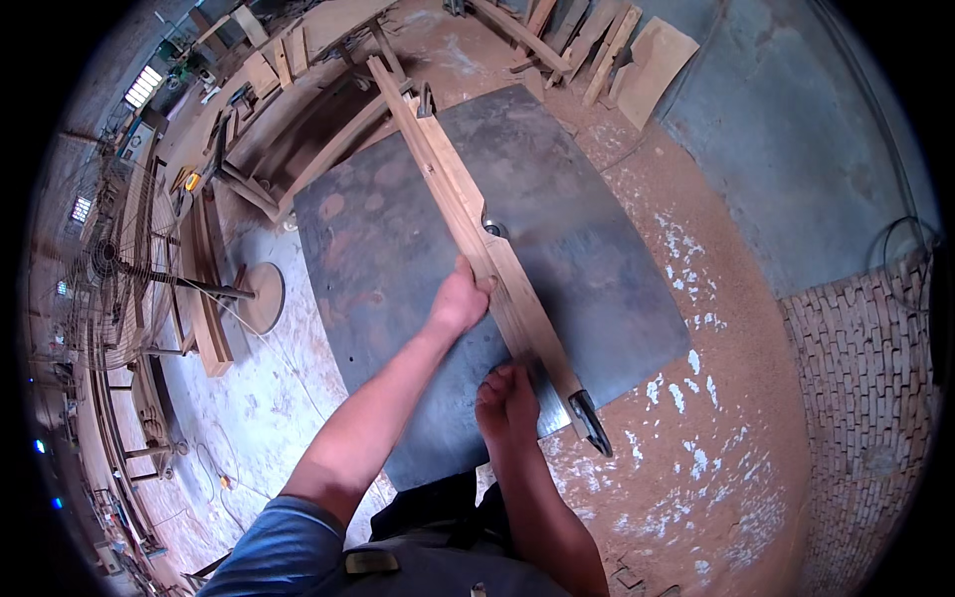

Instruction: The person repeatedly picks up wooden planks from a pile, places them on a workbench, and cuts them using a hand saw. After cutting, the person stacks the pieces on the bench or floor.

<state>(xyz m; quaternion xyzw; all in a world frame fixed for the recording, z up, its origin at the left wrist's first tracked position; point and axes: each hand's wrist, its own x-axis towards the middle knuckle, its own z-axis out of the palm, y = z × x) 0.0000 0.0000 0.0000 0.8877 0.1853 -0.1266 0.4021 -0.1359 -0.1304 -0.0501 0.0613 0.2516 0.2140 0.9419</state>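
A long wooden jig (509, 289) with a lengthwise strip lies diagonally across a dark metal table (398, 214). Black clamps sit at its two ends, a near clamp (591, 422) and a far clamp (427, 100). My left hand (463, 301) grips the jig's left edge around mid-length, fingers closed, thumb side against the wood. Closer to me, my right hand (507, 400) is curled into a fist beside the jig's near part; what it holds, if anything, is hidden. At a notch in the jig's right edge, a small round metal spindle (491, 230) shows at table level.
Sawdust (736, 398) covers the floor on the right, beside a brick strip (865, 368). A caged fan (109, 259) and stacked timber (204, 289) stand at left. Boards (652, 70) lie behind the table, and a bench (328, 30) at the far left holds wood pieces.
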